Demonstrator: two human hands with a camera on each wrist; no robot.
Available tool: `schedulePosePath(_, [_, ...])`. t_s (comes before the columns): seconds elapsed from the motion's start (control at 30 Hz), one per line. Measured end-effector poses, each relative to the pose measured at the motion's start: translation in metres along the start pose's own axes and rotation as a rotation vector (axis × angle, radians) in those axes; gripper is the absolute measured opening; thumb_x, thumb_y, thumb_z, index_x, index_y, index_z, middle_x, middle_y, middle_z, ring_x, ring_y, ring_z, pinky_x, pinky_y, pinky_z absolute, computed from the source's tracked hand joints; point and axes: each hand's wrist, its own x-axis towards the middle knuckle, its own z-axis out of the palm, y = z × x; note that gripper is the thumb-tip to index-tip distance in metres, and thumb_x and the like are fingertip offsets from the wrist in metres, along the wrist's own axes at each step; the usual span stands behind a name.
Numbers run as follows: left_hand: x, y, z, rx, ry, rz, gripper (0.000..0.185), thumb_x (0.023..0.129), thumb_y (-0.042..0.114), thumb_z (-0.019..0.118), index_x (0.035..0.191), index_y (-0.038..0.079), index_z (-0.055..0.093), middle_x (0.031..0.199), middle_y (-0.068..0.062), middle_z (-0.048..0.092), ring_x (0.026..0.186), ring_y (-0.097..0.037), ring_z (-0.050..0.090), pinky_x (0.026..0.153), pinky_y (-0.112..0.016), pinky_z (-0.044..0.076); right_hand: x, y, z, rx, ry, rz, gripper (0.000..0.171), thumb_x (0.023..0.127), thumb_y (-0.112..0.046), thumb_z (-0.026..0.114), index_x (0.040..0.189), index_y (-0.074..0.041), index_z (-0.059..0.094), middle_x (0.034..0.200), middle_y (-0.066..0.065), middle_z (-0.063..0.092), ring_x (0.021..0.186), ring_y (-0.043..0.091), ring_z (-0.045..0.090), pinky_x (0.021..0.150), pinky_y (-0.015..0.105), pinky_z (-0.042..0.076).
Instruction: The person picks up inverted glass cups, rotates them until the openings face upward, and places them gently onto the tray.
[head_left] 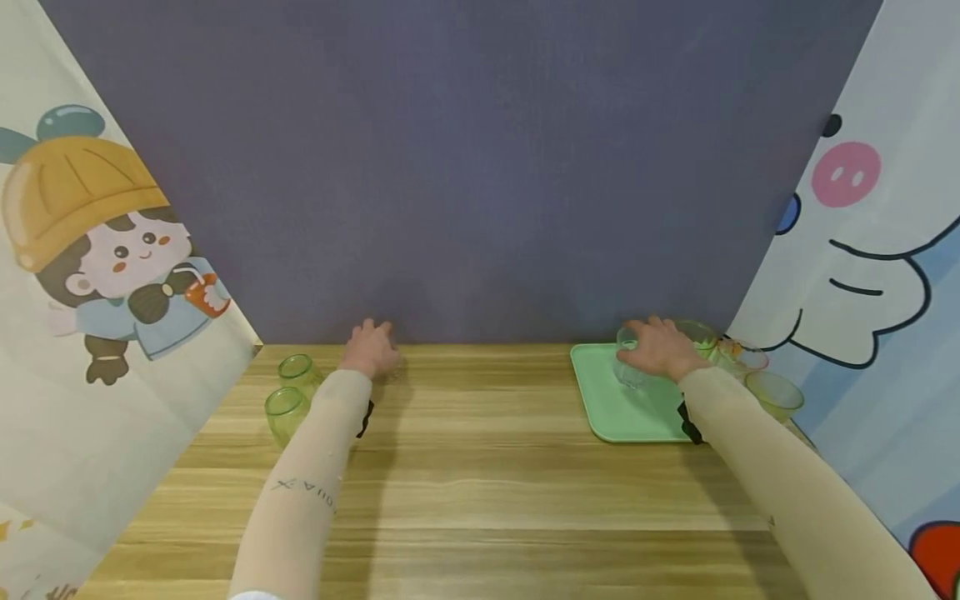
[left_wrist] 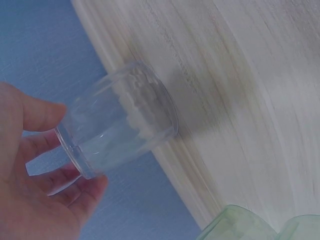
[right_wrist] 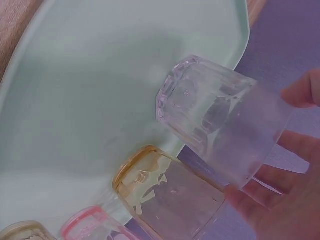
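At the table's back left, my left hand (head_left: 370, 348) holds a clear cup (left_wrist: 117, 122) by its rim, thumb on one side and fingers on the other. Whether that cup's base touches the wood cannot be told. My right hand (head_left: 662, 348) grips the rim of a clear faceted glass (right_wrist: 215, 117) over the light green tray (head_left: 622, 417). Its base is close to the tray's surface; contact is unclear. Beside this glass, in the right wrist view, stands an amber-tinted glass (right_wrist: 172, 197), then a pink-tinted one (right_wrist: 92, 225). My right hand partly hides this group in the head view.
Two green glasses (head_left: 285, 410) stand left of my left forearm. A yellowish glass (head_left: 776, 393) is at the tray's right side, partly behind my right forearm. A dark panel (head_left: 480, 208) borders the wooden table (head_left: 480, 467) at the back; printed sheets flank both sides.
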Motion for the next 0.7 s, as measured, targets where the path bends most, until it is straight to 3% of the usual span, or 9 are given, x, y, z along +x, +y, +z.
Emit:
schedulePosePath(0.2, [0.003,-0.002,0.000,0.000,-0.010,-0.005,0.057,0.100,0.017,0.047,0.154,0.001,0.038,0.151,-0.033,0.030,0.137,-0.053,0.031,0.110,-0.064,0.035,0.003,-0.002,0.003,0.028,0.006,0.000,0.075,0.099,-0.041,0.054,0.157,0.001,0.030,0.153,0.040,0.026,0.138,0.062,0.022,0.102,0.075,0.033])
schedulePosePath(0.7, [-0.005,-0.014,0.000,-0.026,-0.006,0.021,0.054,0.101,0.020,0.050,0.152,0.003,0.043,0.150,-0.032,0.031,0.136,-0.053,0.031,0.109,-0.064,0.034,-0.012,-0.019,0.011,0.053,0.022,0.021,0.064,0.103,-0.032,0.045,0.156,0.003,0.032,0.153,0.038,0.026,0.141,0.060,0.014,0.104,0.076,0.030])
